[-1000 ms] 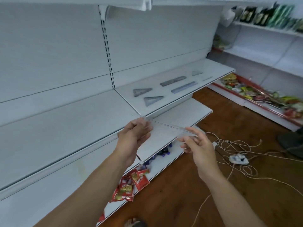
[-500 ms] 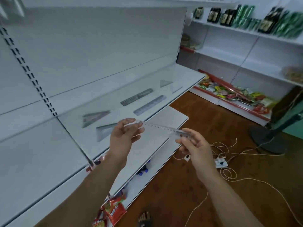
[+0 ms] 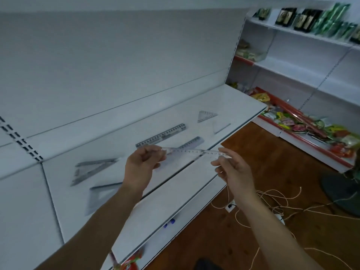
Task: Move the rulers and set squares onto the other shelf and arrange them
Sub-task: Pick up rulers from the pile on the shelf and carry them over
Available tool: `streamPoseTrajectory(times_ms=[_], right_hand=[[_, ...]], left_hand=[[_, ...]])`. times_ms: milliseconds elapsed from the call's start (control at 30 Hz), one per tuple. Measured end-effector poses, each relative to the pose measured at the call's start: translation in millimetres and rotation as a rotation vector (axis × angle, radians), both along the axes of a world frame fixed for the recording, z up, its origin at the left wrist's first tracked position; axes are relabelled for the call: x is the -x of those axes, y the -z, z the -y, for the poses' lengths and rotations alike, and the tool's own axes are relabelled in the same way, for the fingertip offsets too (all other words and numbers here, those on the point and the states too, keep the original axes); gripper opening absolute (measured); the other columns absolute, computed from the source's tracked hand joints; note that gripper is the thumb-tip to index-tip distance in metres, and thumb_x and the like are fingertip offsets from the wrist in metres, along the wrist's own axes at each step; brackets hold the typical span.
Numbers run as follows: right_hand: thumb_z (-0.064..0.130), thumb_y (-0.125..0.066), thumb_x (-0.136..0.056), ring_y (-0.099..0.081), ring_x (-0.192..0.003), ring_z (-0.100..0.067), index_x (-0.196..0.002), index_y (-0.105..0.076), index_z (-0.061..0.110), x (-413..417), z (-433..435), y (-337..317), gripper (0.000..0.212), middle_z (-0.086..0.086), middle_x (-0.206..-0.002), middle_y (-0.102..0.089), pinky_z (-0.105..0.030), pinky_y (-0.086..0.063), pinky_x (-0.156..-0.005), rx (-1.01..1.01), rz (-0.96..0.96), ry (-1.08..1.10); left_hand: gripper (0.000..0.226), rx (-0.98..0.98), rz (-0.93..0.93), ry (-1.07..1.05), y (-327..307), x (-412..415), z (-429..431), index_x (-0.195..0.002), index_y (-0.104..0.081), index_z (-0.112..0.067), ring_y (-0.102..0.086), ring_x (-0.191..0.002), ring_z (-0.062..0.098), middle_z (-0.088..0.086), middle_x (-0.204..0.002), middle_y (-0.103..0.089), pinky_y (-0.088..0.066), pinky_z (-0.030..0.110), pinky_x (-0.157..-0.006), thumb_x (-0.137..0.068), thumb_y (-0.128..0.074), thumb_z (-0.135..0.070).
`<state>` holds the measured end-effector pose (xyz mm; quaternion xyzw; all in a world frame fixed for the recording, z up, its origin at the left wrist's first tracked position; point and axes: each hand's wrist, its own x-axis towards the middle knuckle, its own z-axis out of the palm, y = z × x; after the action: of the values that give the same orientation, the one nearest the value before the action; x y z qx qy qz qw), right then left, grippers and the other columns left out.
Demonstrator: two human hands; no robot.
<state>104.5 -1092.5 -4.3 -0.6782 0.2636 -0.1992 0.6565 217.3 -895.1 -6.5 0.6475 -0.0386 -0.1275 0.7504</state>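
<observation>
Head camera looks down two bare forearms to the left hand and right hand. Each grip pinches one end of a clear ruler, held roughly level over the front edge of the white shelf. On that shelf, left of the hands, lie a near set square and a grey set square. Two grey rulers lie side by side just behind the held one. Further right sit a small set square and a clear set square. Beyond, pale cords tangle on the wooden floor, and snack packets fill a low shelf.
</observation>
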Motion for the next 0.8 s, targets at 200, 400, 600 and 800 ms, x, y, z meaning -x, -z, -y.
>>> streamPoseTrajectory(times_ms=[200, 400, 600, 800], right_hand=[[0.013, -0.055, -0.095, -0.062, -0.068, -0.009, -0.118, -0.06, 0.027, -49, 39, 5, 0.027, -0.006, -0.083, -0.072, -0.018, -0.051, -0.065, 0.028, 0.03, -0.144], [0.012, -0.057, -0.094, -0.062, -0.066, -0.011, -0.11, -0.062, 0.024, -96, 83, 13, 0.02, -0.006, -0.082, -0.073, -0.023, -0.052, -0.066, 0.07, 0.031, -0.373], [0.018, -0.067, -0.087, -0.068, -0.082, -0.009, -0.117, -0.06, 0.027, -137, 127, 14, 0.032, 0.009, -0.086, -0.072, -0.019, -0.052, -0.077, 0.331, -0.022, -0.744], [0.032, -0.074, -0.079, -0.06, -0.083, -0.003, -0.108, -0.068, 0.027, -164, 152, 20, 0.03, 0.015, -0.093, -0.067, -0.022, -0.047, -0.078, 0.815, 0.038, -0.923]], left_hand=[[0.01, -0.111, -0.001, -0.127, 12, -23, 15, -0.086, -0.07, -0.014, -0.068, -0.071, 0.013, -0.002, -0.073, -0.072, -0.053, 0.029, -0.072, -0.086, -0.066, -0.005], [0.022, -0.214, 0.09, -0.272, 20, -23, 34, -0.099, -0.065, -0.023, -0.068, -0.077, 0.024, -0.003, -0.07, -0.068, -0.054, 0.033, -0.075, -0.087, -0.066, -0.005], [0.028, -0.356, 0.082, -0.25, 16, -20, 37, -0.099, -0.066, -0.025, -0.068, -0.079, 0.013, 0.001, -0.084, -0.072, -0.054, 0.023, -0.078, -0.084, -0.067, -0.002], [0.034, -0.824, 0.246, -0.102, 20, -16, 23, -0.106, -0.065, -0.03, -0.065, -0.085, 0.002, -0.011, -0.096, -0.07, -0.049, 0.012, -0.082, -0.079, -0.076, -0.012]])
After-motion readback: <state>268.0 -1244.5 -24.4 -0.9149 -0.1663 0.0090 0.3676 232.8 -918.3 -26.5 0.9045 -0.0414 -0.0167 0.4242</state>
